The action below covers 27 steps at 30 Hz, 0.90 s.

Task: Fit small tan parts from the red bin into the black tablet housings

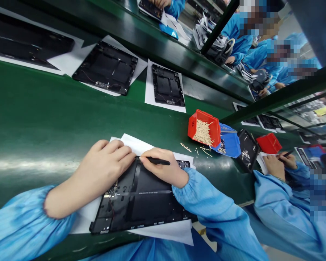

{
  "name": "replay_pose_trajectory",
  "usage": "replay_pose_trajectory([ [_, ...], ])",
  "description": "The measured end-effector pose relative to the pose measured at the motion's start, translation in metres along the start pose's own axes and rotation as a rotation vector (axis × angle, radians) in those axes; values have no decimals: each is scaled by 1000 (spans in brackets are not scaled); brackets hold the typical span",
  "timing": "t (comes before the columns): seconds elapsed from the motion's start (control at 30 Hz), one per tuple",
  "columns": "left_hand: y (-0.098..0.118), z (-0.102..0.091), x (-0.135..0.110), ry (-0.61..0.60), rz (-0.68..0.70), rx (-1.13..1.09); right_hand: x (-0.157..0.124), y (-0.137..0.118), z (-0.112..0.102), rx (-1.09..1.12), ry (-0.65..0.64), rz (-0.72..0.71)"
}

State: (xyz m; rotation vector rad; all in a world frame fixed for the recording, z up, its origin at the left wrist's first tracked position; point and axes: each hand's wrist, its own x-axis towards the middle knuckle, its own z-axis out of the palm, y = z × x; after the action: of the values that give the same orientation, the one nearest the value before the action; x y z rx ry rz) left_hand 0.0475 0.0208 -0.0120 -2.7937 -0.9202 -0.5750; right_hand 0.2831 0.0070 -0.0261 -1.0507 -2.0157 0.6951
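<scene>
A black tablet housing (152, 206) with its inside facing up lies in front of me on white paper sheets (176, 232). My left hand (108, 163) rests over its upper left part, fingers curled together at the far edge; the fingertips are partly hidden. Between the thumb and fingers of my right hand (165, 168) is a slim black tool, like tweezers (159, 161). The tool's point meets the far edge of the housing, right beside my left fingertips. Any small part at that point is too small to make out.
Further tablet housings (105, 69) lie on paper along the back. To the right stand a red bin (203, 128) of thin beige strips, a blue bin (229, 143) and a black tray (247, 150). Loose strips are scattered nearby. A co-worker's hands (274, 166) work at the right.
</scene>
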Motion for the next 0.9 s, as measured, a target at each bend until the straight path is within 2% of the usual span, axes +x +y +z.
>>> replay_pose_trajectory([
  [0.13,-5,-1,-2,29,31,-67,-2,1,-1,-13,11,38],
  [0.4,-12,2,-6,-4,-66,-238,-4,-1,-3,30,-36,-65],
  [0.67,-8,-1,1,-2,104,12,-4,-1,0,-4,-9,-19],
  [0.77,-6,0,2,2,82,-24,-4,0,-2,-12,5,-43],
  [0.9,-5,5,1,8,2,-129,-6,2,-6,-43,-59,-41],
])
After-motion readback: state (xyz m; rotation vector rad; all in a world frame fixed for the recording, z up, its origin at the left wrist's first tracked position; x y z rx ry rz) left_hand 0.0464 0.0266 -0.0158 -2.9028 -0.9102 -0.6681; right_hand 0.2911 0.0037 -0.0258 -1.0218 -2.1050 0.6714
